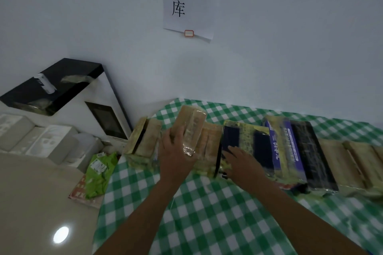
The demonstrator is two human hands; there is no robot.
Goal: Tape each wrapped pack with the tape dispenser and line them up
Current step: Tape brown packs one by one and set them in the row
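- While both arms reach over it, the checked table (207, 213) carries a row (323, 157) of packs, 9 to 3 o'clock along its far edge.
- Dark pack (246, 138) stands mid-row; right hand (240, 163) lies flat on it, fingers straight.
- Tan pack (192, 128), at its 9 o'clock, is tilted, gripped by left hand (176, 157).

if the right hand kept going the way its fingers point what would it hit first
The right hand rests on the dark pack; beyond it, probably the tan pack alongside, though depth is unclear.
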